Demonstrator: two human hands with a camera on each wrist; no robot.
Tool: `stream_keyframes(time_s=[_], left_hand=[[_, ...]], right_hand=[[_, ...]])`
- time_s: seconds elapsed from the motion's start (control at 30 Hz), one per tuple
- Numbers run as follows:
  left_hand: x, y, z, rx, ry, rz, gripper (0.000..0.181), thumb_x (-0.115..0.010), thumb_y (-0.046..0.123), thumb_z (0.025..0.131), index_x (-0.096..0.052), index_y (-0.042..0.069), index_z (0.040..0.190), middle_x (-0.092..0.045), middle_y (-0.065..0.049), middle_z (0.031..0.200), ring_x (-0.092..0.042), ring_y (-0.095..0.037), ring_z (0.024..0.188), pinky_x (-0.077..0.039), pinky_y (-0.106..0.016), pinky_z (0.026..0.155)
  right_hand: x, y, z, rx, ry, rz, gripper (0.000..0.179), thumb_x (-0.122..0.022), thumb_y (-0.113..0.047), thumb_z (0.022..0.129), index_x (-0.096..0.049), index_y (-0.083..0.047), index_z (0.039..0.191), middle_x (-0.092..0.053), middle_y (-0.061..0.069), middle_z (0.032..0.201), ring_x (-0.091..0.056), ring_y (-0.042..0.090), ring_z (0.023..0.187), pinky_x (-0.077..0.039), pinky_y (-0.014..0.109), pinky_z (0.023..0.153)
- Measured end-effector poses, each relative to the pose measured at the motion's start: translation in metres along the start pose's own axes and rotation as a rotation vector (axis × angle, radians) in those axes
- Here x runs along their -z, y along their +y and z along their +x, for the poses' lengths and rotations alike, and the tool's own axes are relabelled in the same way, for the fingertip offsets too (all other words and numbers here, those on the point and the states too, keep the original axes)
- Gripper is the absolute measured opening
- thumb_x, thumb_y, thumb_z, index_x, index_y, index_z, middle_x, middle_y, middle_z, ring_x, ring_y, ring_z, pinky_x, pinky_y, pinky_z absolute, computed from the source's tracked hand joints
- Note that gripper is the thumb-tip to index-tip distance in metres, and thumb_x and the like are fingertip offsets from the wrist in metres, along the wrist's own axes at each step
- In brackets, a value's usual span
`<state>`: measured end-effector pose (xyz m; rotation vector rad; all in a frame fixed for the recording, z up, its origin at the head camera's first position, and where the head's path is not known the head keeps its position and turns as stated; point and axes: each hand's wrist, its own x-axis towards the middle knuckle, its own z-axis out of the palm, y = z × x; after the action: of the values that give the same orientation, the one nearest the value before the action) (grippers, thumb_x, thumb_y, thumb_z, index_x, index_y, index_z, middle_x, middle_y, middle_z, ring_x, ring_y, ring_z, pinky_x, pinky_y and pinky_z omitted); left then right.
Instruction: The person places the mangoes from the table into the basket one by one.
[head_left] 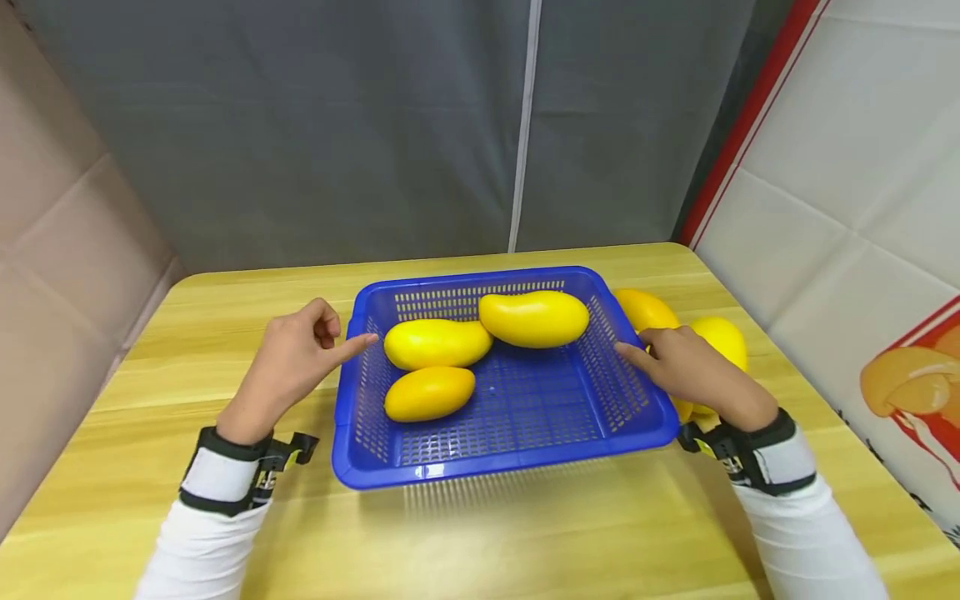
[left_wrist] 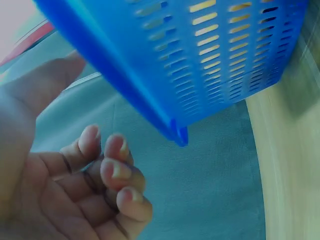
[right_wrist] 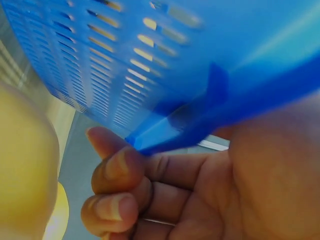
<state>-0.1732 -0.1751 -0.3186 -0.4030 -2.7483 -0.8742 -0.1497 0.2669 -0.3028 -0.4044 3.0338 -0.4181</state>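
A blue basket is over the table, open wood in front; the right hand grips its right rim; the left hand, loosely curled, is empty beside the left rim; yellow fruits crowd its right.

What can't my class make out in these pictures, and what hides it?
Head view: the number of yellow fruits outside the blue basket; the right hand partly covers them.
Left wrist view: the thumb tip of the left hand; the blue basket hides it.
Right wrist view: the full outline of the nearest fruit; the picture's edge cuts it off.
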Motion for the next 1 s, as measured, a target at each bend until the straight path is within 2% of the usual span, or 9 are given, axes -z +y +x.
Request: stream_keyframes(time_s=[0.13,0.2,0.33,0.43,0.5,0.6,0.7,0.83,1.0], left_hand=[[-0.005,-0.003,0.000,0.047,-0.019,-0.016,0.048,-0.074,0.048,0.080,-0.048,0.007,0.078,-0.047,-0.005,0.066,-0.044,-0.020,0.055,-0.032,-0.028,0.048],[-0.009,-0.004,0.000,0.053,-0.016,-0.022,0.045,-0.075,0.043,0.080,-0.048,0.007,0.076,-0.047,-0.005,0.064,-0.044,-0.019,0.053,-0.031,-0.027,0.045],[-0.017,-0.006,0.002,0.044,0.045,-0.038,0.037,-0.076,0.031,0.082,-0.049,0.007,0.074,-0.048,-0.005,0.062,-0.044,-0.018,0.051,-0.031,-0.025,0.044],[-0.023,-0.005,0.002,0.058,0.074,-0.050,0.034,-0.076,0.026,0.082,-0.049,0.007,0.073,-0.048,-0.004,0.062,-0.045,-0.018,0.052,-0.031,-0.025,0.044],[-0.027,-0.004,0.002,0.075,0.079,-0.061,0.033,-0.075,0.025,0.083,-0.049,0.007,0.073,-0.048,-0.004,0.062,-0.045,-0.018,0.052,-0.031,-0.025,0.043],[-0.027,-0.003,0.000,0.086,0.083,-0.068,0.032,-0.074,0.023,0.083,-0.049,0.006,0.074,-0.047,-0.004,0.062,-0.045,-0.018,0.051,-0.030,-0.024,0.042],[-0.028,-0.003,0.000,0.073,0.092,-0.067,0.031,-0.073,0.022,0.083,-0.048,0.007,0.074,-0.046,-0.004,0.061,-0.044,-0.018,0.051,-0.029,-0.024,0.042],[-0.029,-0.003,-0.001,0.057,0.099,-0.062,0.030,-0.073,0.020,0.084,-0.048,0.006,0.075,-0.045,-0.003,0.062,-0.043,-0.018,0.052,-0.029,-0.025,0.044],[-0.029,-0.004,0.000,0.053,0.088,-0.064,0.029,-0.073,0.020,0.084,-0.048,0.006,0.076,-0.046,-0.004,0.063,-0.043,-0.018,0.053,-0.030,-0.025,0.044]], right_hand=[[0.004,0.000,-0.002,-0.021,-0.008,0.017,0.045,-0.047,-0.042,0.099,-0.063,-0.002,0.085,-0.041,-0.002,0.056,-0.043,0.016,0.051,-0.035,0.030,0.052],[0.009,0.003,-0.005,-0.040,0.002,0.024,0.047,-0.045,-0.042,0.100,-0.065,0.001,0.096,-0.044,-0.002,0.060,-0.045,0.016,0.055,-0.037,0.031,0.054],[0.024,0.016,-0.013,-0.068,0.075,0.001,0.044,-0.044,-0.035,0.101,-0.063,0.004,0.108,-0.060,0.005,0.073,-0.051,0.019,0.062,-0.040,0.034,0.058],[0.036,0.027,-0.019,-0.066,0.116,-0.032,0.039,-0.046,-0.029,0.101,-0.063,0.006,0.110,-0.066,0.011,0.084,-0.053,0.021,0.066,-0.043,0.036,0.060],[0.042,0.034,-0.021,-0.070,0.127,-0.047,0.037,-0.047,-0.026,0.101,-0.062,0.006,0.111,-0.066,0.012,0.086,-0.053,0.022,0.066,-0.042,0.036,0.060],[0.045,0.042,-0.023,-0.067,0.147,-0.051,0.032,-0.049,-0.022,0.100,-0.063,0.005,0.108,-0.063,0.008,0.079,-0.050,0.021,0.063,-0.040,0.035,0.057],[0.044,0.048,-0.024,-0.056,0.148,-0.038,0.024,-0.051,-0.017,0.099,-0.063,0.003,0.104,-0.061,0.005,0.076,-0.049,0.020,0.063,-0.040,0.034,0.055],[0.040,0.055,-0.022,-0.008,0.130,-0.015,0.015,-0.054,-0.009,0.097,-0.064,0.001,0.101,-0.063,0.006,0.079,-0.054,0.021,0.068,-0.044,0.032,0.057],[0.034,0.066,-0.018,0.047,0.179,-0.052,0.010,-0.058,0.002,0.090,-0.065,0.002,0.098,-0.066,0.011,0.085,-0.059,0.026,0.074,-0.047,0.037,0.061]])
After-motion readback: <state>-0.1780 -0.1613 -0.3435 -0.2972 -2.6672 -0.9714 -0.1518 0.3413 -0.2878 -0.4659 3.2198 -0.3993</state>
